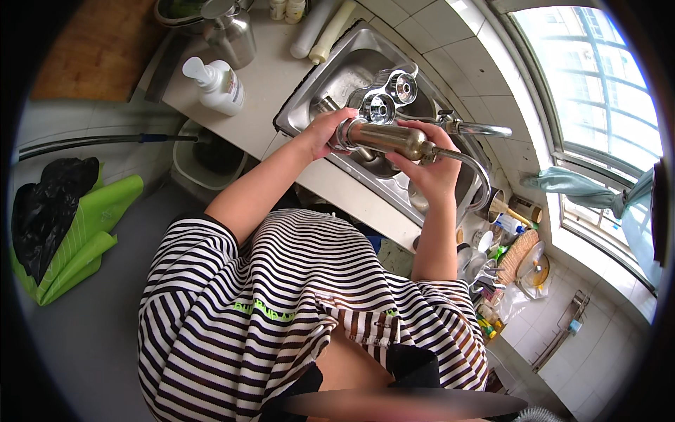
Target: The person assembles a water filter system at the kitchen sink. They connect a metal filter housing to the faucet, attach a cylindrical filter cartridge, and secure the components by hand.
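The left hand (324, 135) and right hand (437, 167) grip a shiny, silvery metal cylinder (380, 138).

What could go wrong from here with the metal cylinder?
Two risks, as I judge it. The metal cylinder looks smooth and is held at its ends by the left hand and right hand, so it could slip toward the sink. The curved metal pipe beyond the right hand might catch on the nearby tap if the cylinder is turned.
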The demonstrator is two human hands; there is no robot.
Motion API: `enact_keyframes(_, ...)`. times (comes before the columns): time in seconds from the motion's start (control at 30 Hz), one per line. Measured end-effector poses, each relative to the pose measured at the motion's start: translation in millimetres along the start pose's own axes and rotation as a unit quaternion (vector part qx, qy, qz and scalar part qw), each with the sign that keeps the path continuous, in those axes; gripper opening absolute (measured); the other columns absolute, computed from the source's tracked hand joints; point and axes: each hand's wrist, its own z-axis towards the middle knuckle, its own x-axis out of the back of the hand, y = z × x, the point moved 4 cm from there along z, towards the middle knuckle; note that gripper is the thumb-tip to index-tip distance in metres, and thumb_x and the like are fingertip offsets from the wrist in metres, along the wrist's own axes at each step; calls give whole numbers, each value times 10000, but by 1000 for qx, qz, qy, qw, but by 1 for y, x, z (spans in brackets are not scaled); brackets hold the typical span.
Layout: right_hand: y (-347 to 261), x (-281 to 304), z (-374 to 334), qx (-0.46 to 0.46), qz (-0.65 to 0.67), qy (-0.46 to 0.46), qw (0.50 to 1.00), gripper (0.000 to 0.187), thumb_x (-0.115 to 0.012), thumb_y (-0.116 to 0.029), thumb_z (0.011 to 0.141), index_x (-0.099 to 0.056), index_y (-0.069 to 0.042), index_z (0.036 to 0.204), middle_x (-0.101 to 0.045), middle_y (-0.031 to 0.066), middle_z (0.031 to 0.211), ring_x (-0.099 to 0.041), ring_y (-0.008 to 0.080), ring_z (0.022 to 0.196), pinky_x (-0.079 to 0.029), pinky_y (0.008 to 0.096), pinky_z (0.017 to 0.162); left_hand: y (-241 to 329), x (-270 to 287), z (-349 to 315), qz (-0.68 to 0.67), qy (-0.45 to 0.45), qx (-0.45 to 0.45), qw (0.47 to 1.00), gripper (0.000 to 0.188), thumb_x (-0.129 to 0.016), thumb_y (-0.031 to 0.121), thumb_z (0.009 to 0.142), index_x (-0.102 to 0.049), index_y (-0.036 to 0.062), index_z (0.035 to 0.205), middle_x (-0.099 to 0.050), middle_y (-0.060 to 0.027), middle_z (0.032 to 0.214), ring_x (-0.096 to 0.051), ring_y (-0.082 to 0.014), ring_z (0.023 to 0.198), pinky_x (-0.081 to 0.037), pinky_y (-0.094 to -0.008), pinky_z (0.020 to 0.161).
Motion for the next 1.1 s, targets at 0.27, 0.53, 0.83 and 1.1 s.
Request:
enact_keyframes(0.27, -16, -5, 7, 66, 26, -33, 997, 698, -903, -125, 612, -598, -36, 1235, -689, 114, 1125, -673, 276, 1046, -541, 384, 914, 0, 2, -2, -5, -10, -2, 1000, 430, -669, 434, 861, -631, 66, 1080, -692, -81, 902, -667, -213, 707, -555, -388, 572)
enact_keyframes(0.53, 10, -1, -2, -27, -51, -27, 998, 518, -886, -60, 641, -619, -3, 1081, -691, 120, 1097, -660, 192, 1035, -533, 334, 909, 0, 0, -2, -7, -6, -8, 1000, 409, -671, 419, 866, -635, 58, 1053, -693, -86, 885, -673, -210, 709, -565, -391, 591)
enact_keyframes(0.83, -6, -1, 9, 106, 49, -149, 982, 837, -913, -66, 605, -523, -4, 1344, -574, 150, 1381, -564, 252, 1245, -450, 390, 1065, 0, 2, -4, -6, -14, 8, 1000, 428, -687, 443, 838, -650, 73, 1049, -704, -69, 847, -673, -199, 691, -550, -388, 593)
enact_keyframes(1.1, -1, -5, 1, 74, 31, -112, 990, 593, -846, 5, 650, -634, 14, 1204, -705, 151, 1184, -678, 233, 1098, -528, 348, 967, -3, 3, -1, -19, -16, 6, 1000, 422, -690, 427, 843, -651, 56, 1040, -704, -81, 848, -679, -204, 684, -562, -390, 576)
